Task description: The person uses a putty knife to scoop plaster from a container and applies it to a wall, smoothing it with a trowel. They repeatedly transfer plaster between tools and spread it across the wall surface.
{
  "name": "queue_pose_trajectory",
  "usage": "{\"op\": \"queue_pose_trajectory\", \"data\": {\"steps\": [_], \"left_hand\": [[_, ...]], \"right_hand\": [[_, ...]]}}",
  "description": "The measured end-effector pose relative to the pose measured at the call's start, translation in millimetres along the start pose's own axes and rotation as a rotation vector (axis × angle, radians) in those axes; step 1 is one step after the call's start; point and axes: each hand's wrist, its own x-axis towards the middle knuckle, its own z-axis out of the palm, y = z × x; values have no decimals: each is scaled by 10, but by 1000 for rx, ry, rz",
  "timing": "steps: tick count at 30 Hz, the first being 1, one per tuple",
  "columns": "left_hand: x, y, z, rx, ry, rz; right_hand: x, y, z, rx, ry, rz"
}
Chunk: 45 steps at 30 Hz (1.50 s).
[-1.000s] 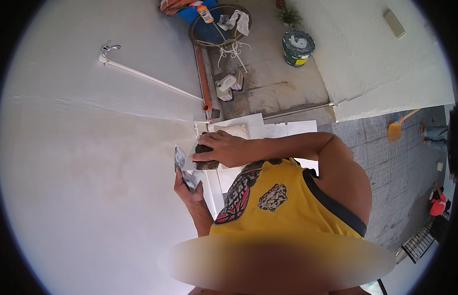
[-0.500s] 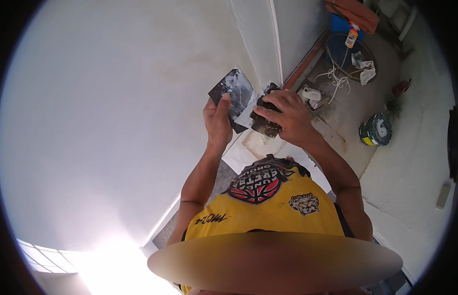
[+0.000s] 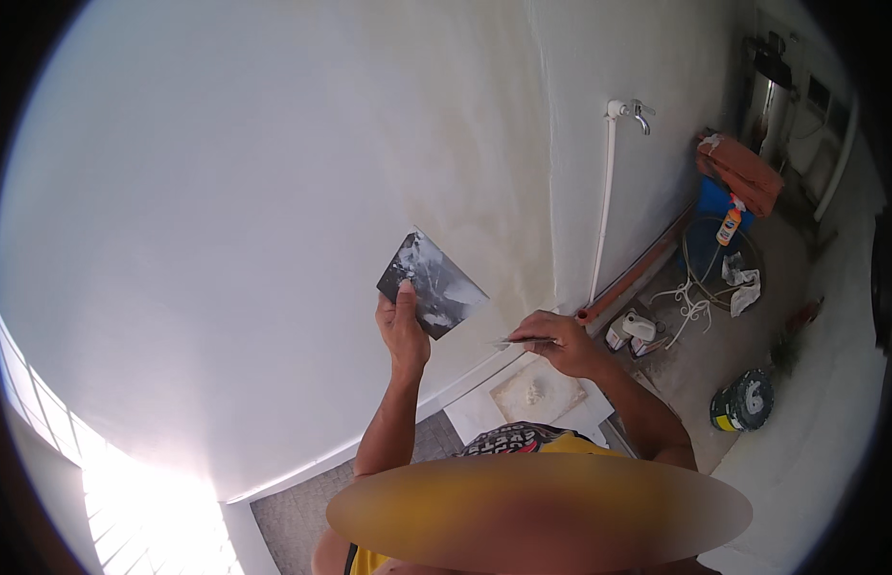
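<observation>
Viewpoint: a single head-worn fisheye, looking down and forward.
Facing: a white wall [image 3: 274,192] fills the upper left and centre.
Nearness: both raised hands sit close, at frame centre.
Edges: floor clutter curves along the right rim.

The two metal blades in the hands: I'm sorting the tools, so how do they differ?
The blade in the left hand, the smeared plate, shows its broad grey face, raised toward the white wall. The thin blade in the right hand shows edge-on, a sliver held lower and level. Both look metal and are pinched by fingers.
</observation>
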Motion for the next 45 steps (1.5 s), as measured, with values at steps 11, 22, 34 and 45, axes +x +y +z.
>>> {"op": "queue_pose_trajectory", "data": {"steps": [11, 22, 34, 45], "left_hand": [[35, 734, -436, -77, -151, -67], [1624, 3574, -385, 187, -49, 886], [2366, 3686, -299, 304, 55, 1057], [2592, 3602, -661, 332, 41, 1026]], "right_hand": [[490, -333, -759, 918, 461, 190], [2706, -1599, -2518, -532, 1046, 35], [3041, -1567, -2416, -613, 1205, -86], [3195, -1731, -2289, -845, 1103, -144]]}}
